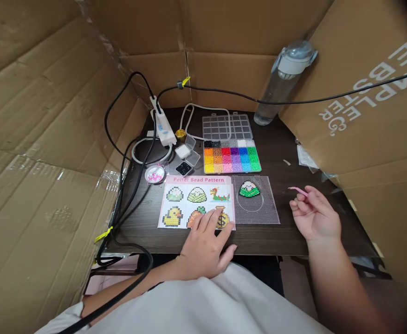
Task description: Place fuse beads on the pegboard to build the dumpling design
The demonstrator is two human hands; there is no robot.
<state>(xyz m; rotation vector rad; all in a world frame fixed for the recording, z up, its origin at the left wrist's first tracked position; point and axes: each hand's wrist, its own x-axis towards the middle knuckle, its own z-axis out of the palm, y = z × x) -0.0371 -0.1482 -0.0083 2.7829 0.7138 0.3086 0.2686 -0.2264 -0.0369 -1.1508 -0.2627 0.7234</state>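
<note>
My left hand (pixel 205 241) lies flat with fingers spread on the lower part of the Perler bead pattern sheet (pixel 184 201), partly covering the carrot and money bag pictures. To the right of the sheet is a clear pegboard (pixel 269 211). A green, white and black bead figure (pixel 249 189) sits on its upper part, above a faint round outline. My right hand (pixel 318 215) is raised palm up at the right of the board, apart from it. Pink tweezers (pixel 300 190) are pinched between its thumb and fingers, tips pointing left.
A sorted bead box (pixel 231 157) lies behind the sheet, its lid open. Small boxes of white beads (pixel 182 151) and black beads (pixel 184 168) and a dish of pink beads (pixel 155 174) stand left. A power strip (pixel 164 127), cables, a water bottle (pixel 280 83) and cardboard walls surround the table.
</note>
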